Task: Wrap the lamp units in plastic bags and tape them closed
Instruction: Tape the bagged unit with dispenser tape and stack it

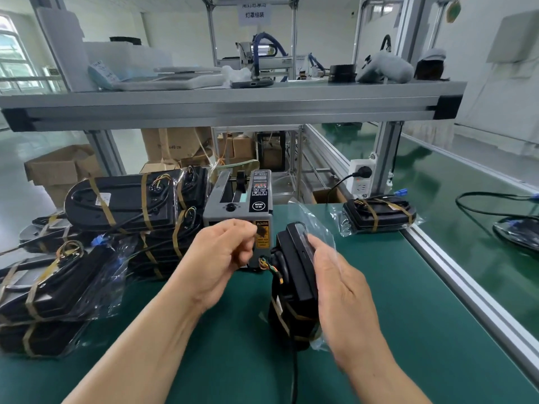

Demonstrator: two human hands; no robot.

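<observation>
Tape dispenser [237,217] as my landmark. Left of it, a pile of wrapped lamps [116,228], bagged and banded with brown tape: those look finished. Off to its right, well apart, one more wrapped lamp [379,214] lies on the green table [423,316]. Just right of the dispenser's front, my right hand [335,275] grips the current lamp unit [294,275], stood on end, thumb along its edge; the other fingers are hidden. Its plastic bag [318,225] is on, with the top loose and open. My left hand [224,255] is at the dispenser's mouth, fingers curled in a pinch; I cannot tell if it has tape. I judge this one bagged but not yet taped.
</observation>
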